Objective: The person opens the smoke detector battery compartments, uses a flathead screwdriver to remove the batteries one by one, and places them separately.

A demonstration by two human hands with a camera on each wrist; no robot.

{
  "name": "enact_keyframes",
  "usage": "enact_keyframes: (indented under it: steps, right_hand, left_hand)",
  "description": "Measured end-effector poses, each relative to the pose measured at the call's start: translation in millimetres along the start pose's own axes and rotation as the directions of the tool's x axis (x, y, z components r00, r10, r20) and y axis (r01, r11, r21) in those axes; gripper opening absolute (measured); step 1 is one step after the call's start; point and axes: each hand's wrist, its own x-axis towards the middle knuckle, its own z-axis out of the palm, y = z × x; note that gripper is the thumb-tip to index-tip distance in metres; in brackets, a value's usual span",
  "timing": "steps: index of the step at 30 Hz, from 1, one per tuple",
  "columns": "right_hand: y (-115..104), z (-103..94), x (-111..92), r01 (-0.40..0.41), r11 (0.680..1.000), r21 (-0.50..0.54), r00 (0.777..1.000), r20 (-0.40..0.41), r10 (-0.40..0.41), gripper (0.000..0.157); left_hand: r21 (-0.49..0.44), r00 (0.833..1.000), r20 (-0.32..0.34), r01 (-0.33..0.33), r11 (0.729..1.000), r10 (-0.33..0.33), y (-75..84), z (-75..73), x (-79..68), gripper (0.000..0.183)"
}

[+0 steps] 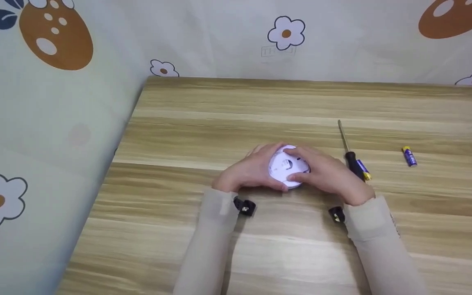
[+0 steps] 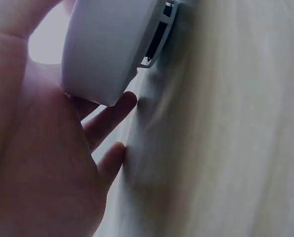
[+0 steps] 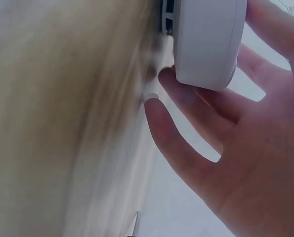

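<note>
A round white smoke detector (image 1: 280, 167) is held between both hands over the wooden table, its flat back with a small label facing up. My left hand (image 1: 252, 168) grips it from the left, thumb at the near edge. From the right, my right hand (image 1: 326, 170) grips the other side, fingers on the far rim and thumb on the near part of the back. In the left wrist view the smooth side of the detector (image 2: 109, 47) shows, with slotted vents on its lower face. The right wrist view shows fingers curving under the detector (image 3: 208, 47), close over the tabletop.
A screwdriver (image 1: 351, 157) with a black handle lies right of the right hand, its tip pointing away. One blue-and-yellow battery (image 1: 364, 170) lies beside the handle; another battery (image 1: 409, 156) lies farther right. Patterned cloth (image 1: 219, 37) hangs behind the table (image 1: 203, 114).
</note>
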Motion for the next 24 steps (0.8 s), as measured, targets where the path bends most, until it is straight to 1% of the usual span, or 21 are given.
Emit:
enact_keyframes:
  steps: [9, 11, 14, 17, 20, 24]
  right_hand:
    - [-0.1, 0.4, -0.3, -0.013, 0.999, -0.042, 1.0, -0.015, 0.012, 0.063]
    - [1.0, 0.8, 0.1, -0.006, 0.999, -0.054, 1.0, -0.018, 0.005, 0.062]
    - [4.5, 1.9, 0.7, 0.021, 0.998, -0.061, 1.0, -0.018, -0.022, 0.06]
    - [8.9, 1.4, 0.5, 0.04, 0.999, -0.02, 0.999, -0.005, -0.04, 0.059]
    - [12.4, -1.4, -0.3, 0.037, 0.999, 0.033, 0.999, 0.015, -0.038, 0.059]
    - [16.1, -9.4, -3.4, 0.017, 0.997, 0.074, 0.998, 0.051, -0.021, 0.06]
  left_hand:
    - [0.015, 0.999, -0.03, -0.019, 1.0, 0.019, 1.5, 4.4, 0.2, 0.124]
    - [0.016, 0.999, -0.033, -0.02, 1.0, 0.021, 0.9, 4.8, 0.2, 0.123]
    - [0.001, 1.0, -0.019, -0.013, 1.0, 0.013, -0.5, 4.1, -0.1, 0.123]
    - [-0.04, 1.0, 0.006, -0.011, 0.999, 0.012, -2.3, 2.7, -0.3, 0.121]
    - [-0.069, 0.999, 0.019, -0.03, 0.997, 0.031, -3.7, 1.2, -0.4, 0.115]
    - [-0.081, 0.998, 0.03, -0.048, 0.996, 0.051, -3.2, -0.8, -0.3, 0.114]
